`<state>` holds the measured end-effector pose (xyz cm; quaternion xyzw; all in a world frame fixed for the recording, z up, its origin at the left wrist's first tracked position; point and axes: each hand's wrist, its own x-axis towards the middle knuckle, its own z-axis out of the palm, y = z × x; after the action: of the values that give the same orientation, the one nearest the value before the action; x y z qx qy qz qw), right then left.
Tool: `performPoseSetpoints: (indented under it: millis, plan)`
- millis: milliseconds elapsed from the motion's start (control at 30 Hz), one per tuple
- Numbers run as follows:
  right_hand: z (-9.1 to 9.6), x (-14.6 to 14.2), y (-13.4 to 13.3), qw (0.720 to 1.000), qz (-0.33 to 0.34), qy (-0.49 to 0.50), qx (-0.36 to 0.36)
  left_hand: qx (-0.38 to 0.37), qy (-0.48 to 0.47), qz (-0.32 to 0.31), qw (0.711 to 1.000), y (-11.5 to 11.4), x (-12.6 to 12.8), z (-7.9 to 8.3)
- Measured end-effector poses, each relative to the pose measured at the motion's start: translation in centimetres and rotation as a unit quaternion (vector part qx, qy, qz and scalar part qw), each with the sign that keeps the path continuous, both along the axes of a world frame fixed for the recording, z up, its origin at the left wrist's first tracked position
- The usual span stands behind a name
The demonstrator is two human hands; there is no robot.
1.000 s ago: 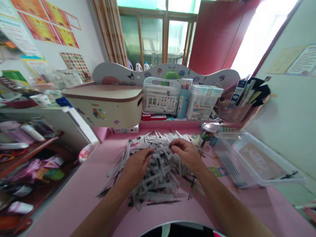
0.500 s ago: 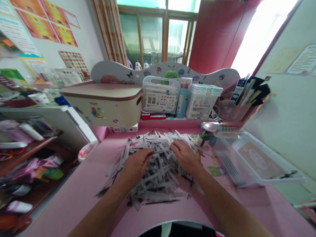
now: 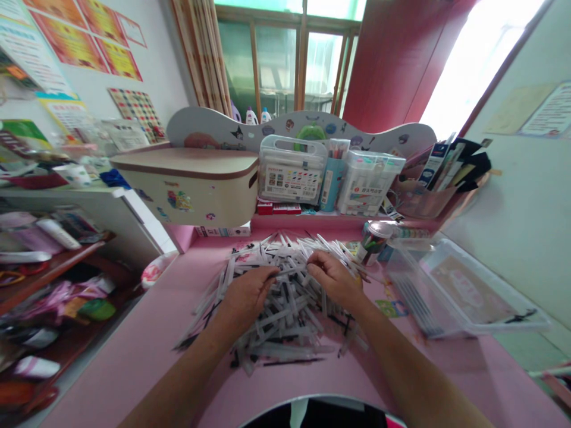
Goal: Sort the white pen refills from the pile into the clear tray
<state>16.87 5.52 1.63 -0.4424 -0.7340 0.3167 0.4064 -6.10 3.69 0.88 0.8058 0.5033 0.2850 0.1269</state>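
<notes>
A heap of translucent white pen barrels (image 3: 289, 321), mixed with thin black pieces, covers the middle of the pink desk. Above it my left hand (image 3: 245, 294) is closed, thumb and forefinger pinching one end of a slim pale pen barrel (image 3: 292, 271). My right hand (image 3: 332, 276) faces it from the other side, its fingertips pinched at the barrel's other end. Between the two hands the barrel lies nearly level. The fingertips partly cover both ends, so the exact parts there are hidden. Several white pens (image 3: 328, 246) lie at the back of the heap.
A lidded cream box (image 3: 200, 190), a clear marker case (image 3: 292, 175) and a blue pencil holder (image 3: 330, 184) stand on the back shelf. Right of the heap are a clear jar with pens (image 3: 373, 244) and a transparent plastic bin (image 3: 468, 291). An open shelf (image 3: 57, 261) stands at left.
Both hands keep their places at the pale pen barrel, with only slight shifting of the right fingers. The camera view has moved a little.
</notes>
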Motion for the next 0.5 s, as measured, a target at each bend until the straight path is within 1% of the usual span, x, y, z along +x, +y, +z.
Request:
performPoseSetpoints:
  millis: [100,233,400,500]
  plan:
    - [0.1,-0.21,0.05,0.999,-0.006,-0.026,0.027,0.003,0.002,-0.004,1.0,0.0,0.01,-0.05]
    - [0.1,-0.03,-0.05,0.999,-0.016,0.003,0.036,0.008,0.007,-0.002,1.0,-0.07,0.03,-0.04]
    - [0.13,0.04,-0.09,0.998,0.018,0.012,0.054,0.014,0.016,0.0,1.0,-0.1,0.06,-0.06]
    - [0.29,-0.15,-0.08,0.999,0.015,-0.008,0.051,0.03,0.013,-0.009,0.999,-0.1,0.14,-0.03]
